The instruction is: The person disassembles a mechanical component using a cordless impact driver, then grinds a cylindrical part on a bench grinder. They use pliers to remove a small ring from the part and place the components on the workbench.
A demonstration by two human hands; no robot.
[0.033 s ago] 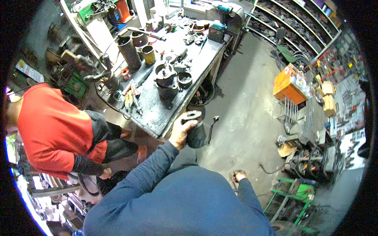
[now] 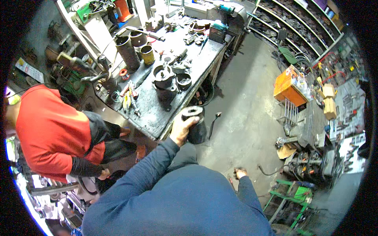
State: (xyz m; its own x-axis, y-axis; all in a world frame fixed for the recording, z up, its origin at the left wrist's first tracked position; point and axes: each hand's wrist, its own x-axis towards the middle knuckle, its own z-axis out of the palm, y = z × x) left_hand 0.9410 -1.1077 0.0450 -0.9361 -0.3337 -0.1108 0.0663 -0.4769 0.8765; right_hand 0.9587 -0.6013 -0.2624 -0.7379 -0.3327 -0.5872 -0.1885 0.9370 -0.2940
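My left hand [image 2: 182,128] grips a dark metal cylinder [image 2: 197,131] with a pale rim, held just off the near corner of the black workbench [image 2: 151,116]. The blue sleeve runs up from the bottom edge to that hand. My right hand [image 2: 240,172] hangs low at my side over the concrete floor, fingers loosely curled; whether it holds anything is too small to tell. On the bench beyond the cylinder stand round dark housings [image 2: 163,78] and a smaller ring-shaped part [image 2: 184,80].
A person in a red shirt [image 2: 51,129] crouches left of the bench. Tall metal tubes [image 2: 126,51] and hand tools [image 2: 130,100] crowd the bench. On the floor lie a dark bar tool [image 2: 214,122], an orange box [image 2: 289,84] and a green frame [image 2: 291,194]. Parts shelves [image 2: 299,23] line the back.
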